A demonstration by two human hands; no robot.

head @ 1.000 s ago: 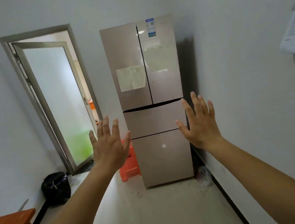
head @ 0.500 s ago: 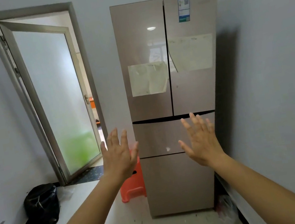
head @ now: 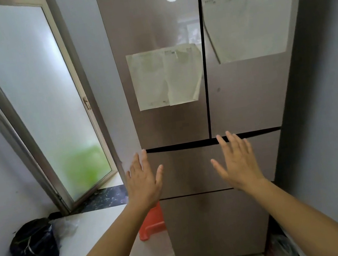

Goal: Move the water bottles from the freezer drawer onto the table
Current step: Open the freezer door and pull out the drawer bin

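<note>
Left hand (head: 144, 181), right hand (head: 236, 163): empty, fingers spread; closed glossy bronze drawer (head: 188, 169): best hooked at top gap (head: 188, 145); pull evenly.

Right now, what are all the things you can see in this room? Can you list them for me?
refrigerator: one, brownish-pink, against the back wall, all shut
upper drawer: one, same colour, under the two top doors
lower drawer: one, same colour, at the bottom
paper sheets: two overlapping, pale yellow, left fridge door
bigger paper: one, pale yellow, right fridge door
frosted glass door: one, grey frame, left of the refrigerator
black bag: one, floor, far left
plastic stool: one, orange-red, beside the refrigerator, partly hidden
clear plastic bags: two, by the refrigerator's right foot and by the black bag
left hand: open, raised before the upper drawer
right hand: open, likewise
</note>
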